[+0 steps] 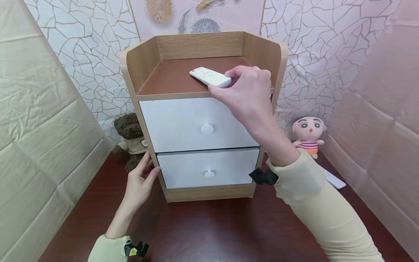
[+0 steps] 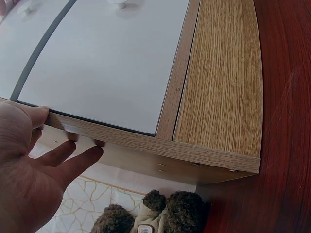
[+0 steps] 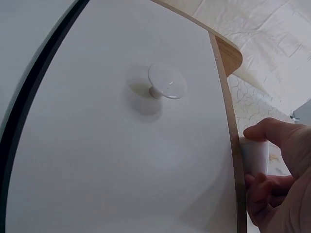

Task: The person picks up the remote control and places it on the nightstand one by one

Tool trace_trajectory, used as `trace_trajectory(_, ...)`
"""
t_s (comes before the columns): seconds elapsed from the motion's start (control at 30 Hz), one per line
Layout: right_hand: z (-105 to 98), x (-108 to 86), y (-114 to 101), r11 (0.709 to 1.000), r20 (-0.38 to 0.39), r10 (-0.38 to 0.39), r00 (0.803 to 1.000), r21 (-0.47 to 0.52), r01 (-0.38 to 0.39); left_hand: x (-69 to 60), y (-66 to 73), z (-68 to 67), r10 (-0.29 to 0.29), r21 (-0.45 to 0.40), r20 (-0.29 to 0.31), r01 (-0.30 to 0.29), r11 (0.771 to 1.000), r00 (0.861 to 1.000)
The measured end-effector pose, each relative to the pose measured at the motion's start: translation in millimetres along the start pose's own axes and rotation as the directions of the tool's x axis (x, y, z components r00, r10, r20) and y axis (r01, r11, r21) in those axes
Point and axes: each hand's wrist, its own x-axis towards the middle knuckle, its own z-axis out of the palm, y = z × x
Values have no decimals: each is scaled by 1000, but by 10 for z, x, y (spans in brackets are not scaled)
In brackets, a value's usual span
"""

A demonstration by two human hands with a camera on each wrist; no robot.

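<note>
A white remote control (image 1: 210, 76) is pinched at its near end between the thumb and fingers of my right hand (image 1: 252, 92), over the brown top of a small wooden cabinet (image 1: 209, 194). In the right wrist view the end of the remote (image 3: 254, 156) shows between thumb and fingers, just past the cabinet's top edge. My left hand (image 1: 140, 180) holds the cabinet's left front edge, low down. In the left wrist view its thumb lies on the front edge, and the fingertips touch the side panel. Both white drawers, an upper (image 1: 176, 125) and a lower (image 1: 183, 169), are closed.
A brown teddy bear (image 1: 128, 126) sits behind the cabinet's left side. To the right are a doll in a striped shirt (image 1: 307, 131) and a flat white object (image 1: 334, 179), partly hidden by the right sleeve. Fabric panels stand on both sides of the dark red table (image 1: 209, 229).
</note>
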Motion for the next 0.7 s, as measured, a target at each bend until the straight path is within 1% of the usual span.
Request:
trace_trajectory(0.17,24,45,-63,998,35,0,999,-60,2,-4,10,-3,-5,2,3,5,1000,1000)
trace_trajectory(0.4,104,86,-143,984,67,3,998,-176,9,-8,11,-6,-15,10,7,15,1000,1000)
trace_trajectory(0.53,152,109,-176,982,87,25,996,-188,-8,-5,10,-7,-14,10,9,14,1000,1000)
trace_trajectory(0.7,190,144,-228,979,119,72,990,-196,-48,0,15,-6,-12,12,7,12,1000,1000)
